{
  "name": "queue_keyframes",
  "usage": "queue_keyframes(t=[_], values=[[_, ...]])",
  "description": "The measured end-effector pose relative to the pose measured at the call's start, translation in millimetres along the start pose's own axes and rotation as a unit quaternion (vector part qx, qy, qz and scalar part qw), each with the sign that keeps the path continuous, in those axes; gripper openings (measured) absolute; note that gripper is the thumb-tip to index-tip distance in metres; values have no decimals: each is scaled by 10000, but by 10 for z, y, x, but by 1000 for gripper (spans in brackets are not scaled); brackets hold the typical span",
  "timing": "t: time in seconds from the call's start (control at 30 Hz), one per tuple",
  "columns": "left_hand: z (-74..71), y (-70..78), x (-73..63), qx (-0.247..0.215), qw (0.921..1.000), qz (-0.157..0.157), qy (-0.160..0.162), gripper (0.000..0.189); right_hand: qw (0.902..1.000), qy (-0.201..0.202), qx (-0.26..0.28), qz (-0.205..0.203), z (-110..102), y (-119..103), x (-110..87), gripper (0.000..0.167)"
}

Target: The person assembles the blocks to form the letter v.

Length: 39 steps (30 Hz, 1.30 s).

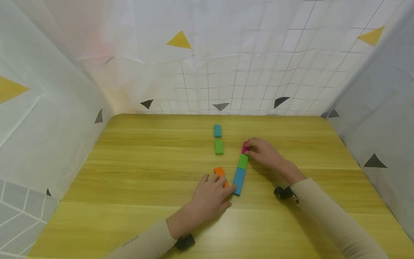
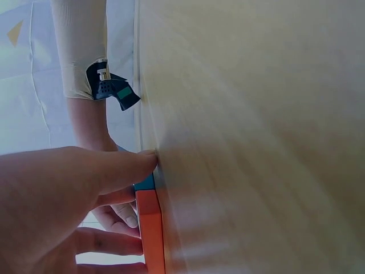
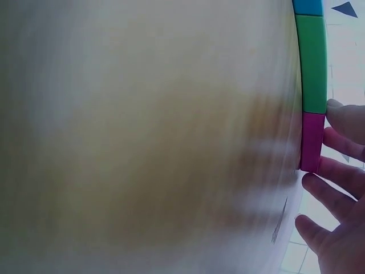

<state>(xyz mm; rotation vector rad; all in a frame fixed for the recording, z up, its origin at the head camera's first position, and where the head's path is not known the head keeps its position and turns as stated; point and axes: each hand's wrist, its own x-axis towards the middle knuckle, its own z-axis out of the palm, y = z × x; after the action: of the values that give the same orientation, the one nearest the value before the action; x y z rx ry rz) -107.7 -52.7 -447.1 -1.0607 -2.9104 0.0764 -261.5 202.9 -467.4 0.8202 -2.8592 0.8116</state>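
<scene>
A blue block [image 1: 239, 181], a green block [image 1: 243, 162] and a magenta block [image 1: 244, 148] lie end to end in a slanting row. At the row's far end my right hand [image 1: 263, 153] has thumb and index finger on the magenta block, which the right wrist view shows with the fingers at its end. My left hand [image 1: 208, 198] is low over the wood, its fingers spread across the orange block [image 1: 219, 171], partly covering it. The left index fingertip reaches the near end of the blue block. The orange block stands close beside the blue one in the left wrist view.
Beyond the left hand, a second green block [image 1: 219, 147] and a teal block [image 1: 217, 131] lie apart on the wooden table [image 1: 145, 151]. White patterned sheets [image 1: 210, 64] hang at the back and both sides. Black wrist devices [image 1: 283, 193] sit under the sleeves.
</scene>
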Motion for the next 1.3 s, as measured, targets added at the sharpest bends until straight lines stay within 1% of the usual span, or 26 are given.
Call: queue_keyframes(t=[0.67, 0.9, 1.07, 1.3], values=[[5, -12, 6, 33, 10000, 30, 80, 50, 9998, 54, -56, 156, 13, -25, -14, 17], [12, -12, 16, 173, 9998, 29, -22, 51, 9997, 44, 96, 216, 25, 0, -18, 18], [15, -3, 16, 202, 9998, 42, 15, 51, 9995, 14, 157, 287, 26, 14, -16, 20], [-2, -8, 7, 9, 10000, 22, 42, 52, 9991, 16, 202, 383, 14, -6, -7, 22]])
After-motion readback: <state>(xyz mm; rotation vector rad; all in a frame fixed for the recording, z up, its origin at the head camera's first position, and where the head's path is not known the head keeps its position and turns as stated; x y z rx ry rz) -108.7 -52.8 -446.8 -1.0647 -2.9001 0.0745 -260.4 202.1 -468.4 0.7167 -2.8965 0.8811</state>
